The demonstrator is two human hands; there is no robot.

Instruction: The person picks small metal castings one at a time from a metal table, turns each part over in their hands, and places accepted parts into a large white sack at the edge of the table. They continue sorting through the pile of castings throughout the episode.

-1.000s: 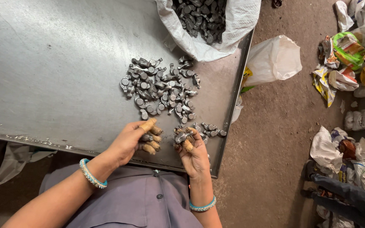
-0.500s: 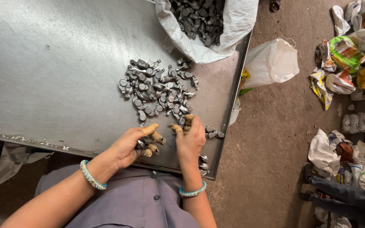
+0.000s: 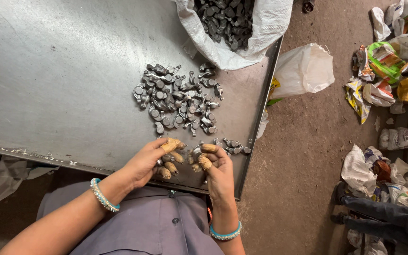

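A pile of several small dark metal parts [image 3: 178, 99] lies on a steel table [image 3: 57, 71]. My left hand [image 3: 152, 160], fingertips wrapped in tan tape, is curled near the table's front edge with a small metal part partly hidden in its fingers. My right hand [image 3: 213, 165], taped the same way, pinches another small metal part [image 3: 196, 152] beside it. A few loose parts [image 3: 234, 146] rest just right of my right hand. Both wrists wear turquoise bangles.
A white sack [image 3: 234, 28] full of the same metal parts sits open at the table's far right corner. A white bag [image 3: 303, 68] and crumpled coloured wrappers [image 3: 378, 75] lie on the dirt floor at right. Another person's legs [image 3: 383, 212] show at lower right.
My right hand reached up toward the pile's near edge, then drew back beside my left hand with a part. The left hand stayed near the table's front edge.
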